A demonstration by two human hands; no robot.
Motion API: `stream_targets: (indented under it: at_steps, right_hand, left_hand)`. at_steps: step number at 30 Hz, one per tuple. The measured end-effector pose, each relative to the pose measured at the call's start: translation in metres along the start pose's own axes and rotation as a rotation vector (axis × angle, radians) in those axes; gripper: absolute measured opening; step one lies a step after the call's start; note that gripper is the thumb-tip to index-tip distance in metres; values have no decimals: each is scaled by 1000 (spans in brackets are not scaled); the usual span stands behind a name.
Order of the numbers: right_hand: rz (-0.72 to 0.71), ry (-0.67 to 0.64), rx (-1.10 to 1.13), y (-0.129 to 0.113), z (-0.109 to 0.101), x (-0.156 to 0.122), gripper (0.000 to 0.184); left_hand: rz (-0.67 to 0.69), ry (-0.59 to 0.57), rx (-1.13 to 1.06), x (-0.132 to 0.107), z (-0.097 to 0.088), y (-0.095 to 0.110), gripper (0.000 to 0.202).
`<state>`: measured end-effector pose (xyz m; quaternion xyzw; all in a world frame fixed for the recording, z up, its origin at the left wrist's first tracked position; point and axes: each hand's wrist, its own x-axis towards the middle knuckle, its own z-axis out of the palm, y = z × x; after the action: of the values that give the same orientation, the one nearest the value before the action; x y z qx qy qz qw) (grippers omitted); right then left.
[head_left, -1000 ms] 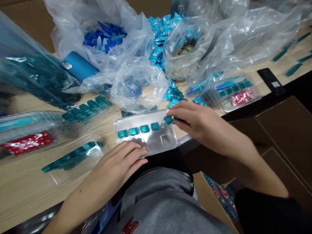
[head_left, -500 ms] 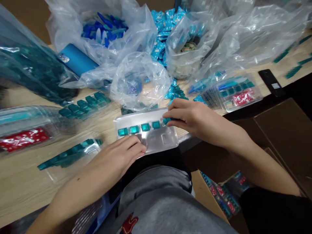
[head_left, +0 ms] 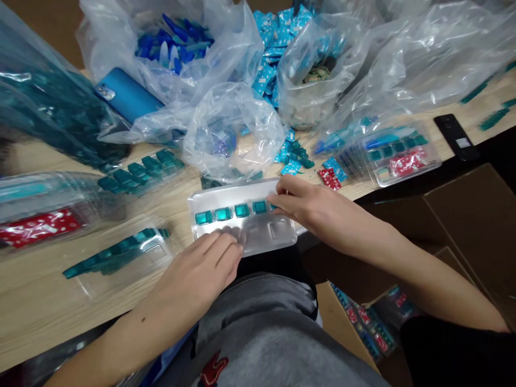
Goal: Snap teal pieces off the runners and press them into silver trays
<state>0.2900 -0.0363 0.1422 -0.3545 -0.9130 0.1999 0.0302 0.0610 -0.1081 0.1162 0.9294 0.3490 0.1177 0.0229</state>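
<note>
Several clear bags (head_left: 234, 134) are crowded on the wood-grain table (head_left: 36, 306) beyond both hands, head view. Blue pieces (head_left: 177, 43) are held in the bag farther off, ahead of the left hand; a blue phone (head_left: 129, 97) is propped against it. Blue packets (head_left: 266, 75) are heaped past the right hand, and a red packet (head_left: 329, 178) is lying just beyond its wrist. Filled trays (head_left: 403, 156) and a black phone (head_left: 455, 137) are set farther to the right. Below the right forearm, packed trays are seen in an open carton (head_left: 336, 322).

Clear tray (head_left: 258, 236) is positioned between the hands at the table's near edge. Four teal pieces (head_left: 242, 210) are seated in a row; a fifth piece (head_left: 273, 205) is mostly covered by the right fingertips.

Left hand (head_left: 212, 263): half curled, fingers bent over the tray's near-left part; whether the rim is gripped cannot be told. Right hand (head_left: 302, 201): thumb and forefinger nearly closed, fifth piece touched at the row's right end; pinch or press cannot be told. Another tray (head_left: 157, 263), teal strip inside, is placed left of the left hand.
</note>
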Motion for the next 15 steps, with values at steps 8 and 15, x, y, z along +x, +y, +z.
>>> stream_targets:
  at_steps: [8,15]
  right_hand:
    - [121,364,393,9,6,-11,20]
    - [475,625,1028,19,10,-26,35]
  left_hand:
    - [-25,159,59,1,-16,7,21]
    - [8,273,191,-11,-20,6,12]
